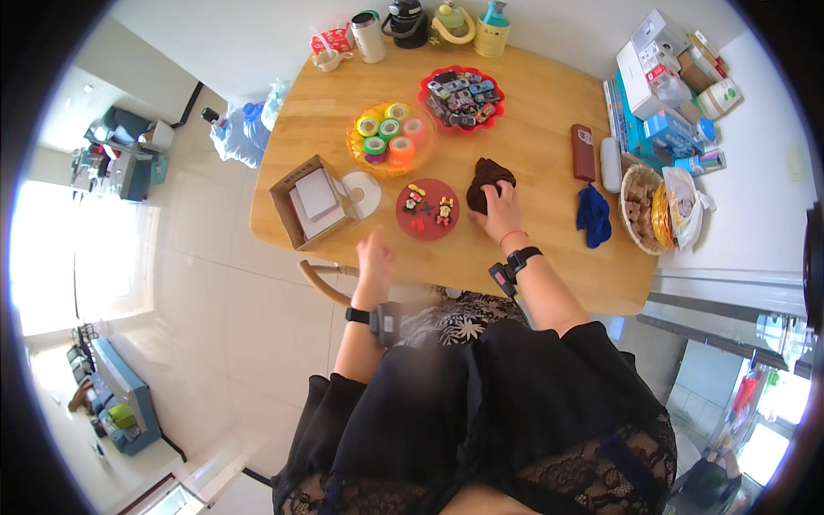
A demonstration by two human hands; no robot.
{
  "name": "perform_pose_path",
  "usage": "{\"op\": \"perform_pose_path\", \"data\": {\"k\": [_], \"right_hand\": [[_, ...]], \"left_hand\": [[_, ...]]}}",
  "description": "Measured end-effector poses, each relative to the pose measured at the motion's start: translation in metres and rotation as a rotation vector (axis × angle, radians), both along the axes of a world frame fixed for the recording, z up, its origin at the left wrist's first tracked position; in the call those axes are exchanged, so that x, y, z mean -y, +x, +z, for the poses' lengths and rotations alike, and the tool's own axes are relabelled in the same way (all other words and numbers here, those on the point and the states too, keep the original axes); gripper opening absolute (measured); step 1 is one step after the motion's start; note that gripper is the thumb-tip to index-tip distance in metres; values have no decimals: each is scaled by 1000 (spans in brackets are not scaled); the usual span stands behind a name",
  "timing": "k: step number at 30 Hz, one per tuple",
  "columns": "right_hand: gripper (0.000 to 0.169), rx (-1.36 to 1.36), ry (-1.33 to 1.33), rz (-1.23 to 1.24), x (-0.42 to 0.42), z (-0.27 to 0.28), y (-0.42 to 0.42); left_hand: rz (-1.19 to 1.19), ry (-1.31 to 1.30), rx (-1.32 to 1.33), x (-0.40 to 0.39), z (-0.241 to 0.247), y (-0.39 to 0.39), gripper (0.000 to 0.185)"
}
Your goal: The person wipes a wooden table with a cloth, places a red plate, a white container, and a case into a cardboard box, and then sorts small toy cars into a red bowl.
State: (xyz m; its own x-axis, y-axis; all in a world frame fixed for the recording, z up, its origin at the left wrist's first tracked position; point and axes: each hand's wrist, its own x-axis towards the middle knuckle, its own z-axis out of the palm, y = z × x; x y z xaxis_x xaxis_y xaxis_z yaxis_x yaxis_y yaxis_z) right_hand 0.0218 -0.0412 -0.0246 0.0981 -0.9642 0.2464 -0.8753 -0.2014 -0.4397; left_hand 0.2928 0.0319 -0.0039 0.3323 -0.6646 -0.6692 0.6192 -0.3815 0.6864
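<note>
My right hand (503, 213) has its fingers on a bunched dark brown cloth (487, 175) and grips it against the wooden table. My left hand (376, 259), blurred, hovers by the front edge; I see nothing held in it. Between the hands lies a round red mat (427, 232). On it are two small cartoon mouse figures, one at the left (412, 200) and one at the right (444, 211). A dark cross-shaped piece (427, 208) and a small red piece (418, 224) also rest there.
Left of the mat are a disc (362, 195) and an open cardboard box (288, 205). Behind stand a yellow basket of tape rolls (355, 153) and a red bowl of toy cars (474, 129). A blue cloth (593, 216) and a woven basket (626, 219) lie to the right.
</note>
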Motion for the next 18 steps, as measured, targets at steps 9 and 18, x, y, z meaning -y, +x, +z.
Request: {"op": "perform_pose_path", "data": {"k": [9, 18], "right_hand": [[28, 210, 278, 145, -38, 13, -55], [36, 746, 253, -88, -45, 60, -162]], "left_hand": [[-795, -211, -27, 17, 53, -105, 5], [-1186, -484, 647, 42, 29, -213, 70]]}}
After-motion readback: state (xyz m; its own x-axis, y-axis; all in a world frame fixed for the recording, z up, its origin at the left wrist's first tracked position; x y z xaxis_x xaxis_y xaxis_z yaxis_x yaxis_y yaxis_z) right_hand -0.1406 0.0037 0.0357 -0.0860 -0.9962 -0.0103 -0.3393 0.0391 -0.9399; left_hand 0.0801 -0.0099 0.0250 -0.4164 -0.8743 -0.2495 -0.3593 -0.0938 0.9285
